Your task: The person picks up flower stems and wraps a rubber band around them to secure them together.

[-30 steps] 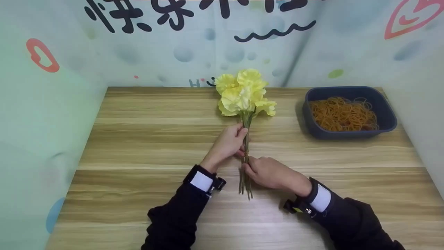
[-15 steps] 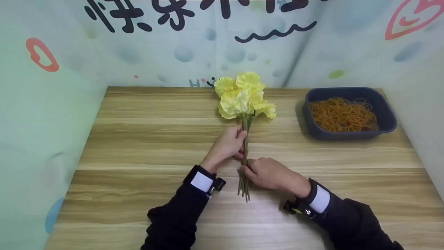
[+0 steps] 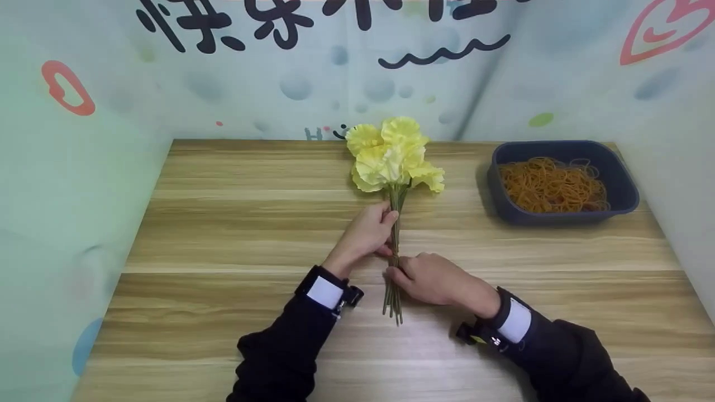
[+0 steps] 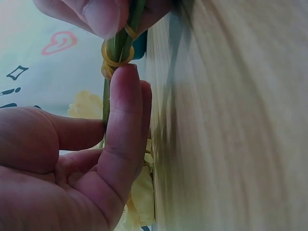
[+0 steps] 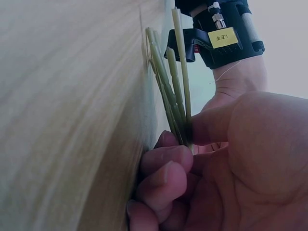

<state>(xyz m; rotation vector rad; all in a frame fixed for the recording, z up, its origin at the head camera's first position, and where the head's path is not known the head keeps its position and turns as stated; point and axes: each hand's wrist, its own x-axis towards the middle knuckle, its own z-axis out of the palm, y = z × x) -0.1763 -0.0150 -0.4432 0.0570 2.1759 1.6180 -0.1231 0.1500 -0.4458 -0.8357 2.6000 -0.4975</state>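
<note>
A bunch of yellow artificial flowers lies in the middle of the table, blooms toward the back wall. My left hand grips the green stems just under the blooms, thumb on top. Lower down, my right hand pinches the same stems near their cut ends, which fan out toward me. In the left wrist view, a yellow rubber band is looped round the stems between the two hands, touching a left fingertip. The stem ends stick out past my right thumb and fingers in the right wrist view.
A dark blue plastic basin with a heap of rubber bands stands at the back right of the wooden table. A printed backdrop rises behind the table and along its sides.
The bunch has slid slightly toward me, and its stem ends have shifted a little left. My right hand has moved slightly with the stems; both hands keep their hold.
</note>
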